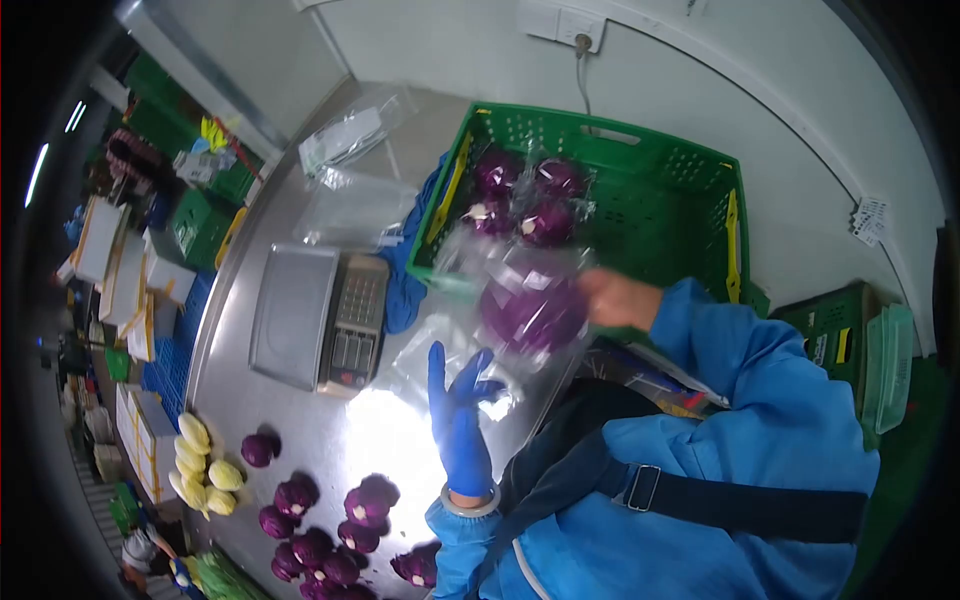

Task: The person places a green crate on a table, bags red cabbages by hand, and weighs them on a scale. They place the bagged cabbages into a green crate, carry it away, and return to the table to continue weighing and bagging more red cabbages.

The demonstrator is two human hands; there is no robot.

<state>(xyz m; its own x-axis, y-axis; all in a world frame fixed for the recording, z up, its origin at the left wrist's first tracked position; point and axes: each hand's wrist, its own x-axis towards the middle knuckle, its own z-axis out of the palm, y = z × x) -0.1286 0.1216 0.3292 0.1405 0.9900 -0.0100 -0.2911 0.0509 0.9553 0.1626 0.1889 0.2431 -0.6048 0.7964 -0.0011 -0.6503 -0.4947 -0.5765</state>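
My right hand (618, 298), bare and blurred, grips a red cabbage (535, 308) in clear plastic wrap at the near edge of the green crate (610, 125). Below it, my left hand (462, 415) in a blue glove holds nothing, with its fingers spread. Clear plastic film (435, 350) lies on the steel table beside the glove. Inside the crate, several wrapped red cabbages (548, 220) sit together on its left side.
A scale (352, 315) stands on the steel table (225, 350), near clear bags (355, 208) and a blue cloth (405, 290). Loose red cabbages (312, 548) and pale yellow vegetables (190, 462) lie at the lower left. A plugged-in cord (582, 75) hangs behind the crate.
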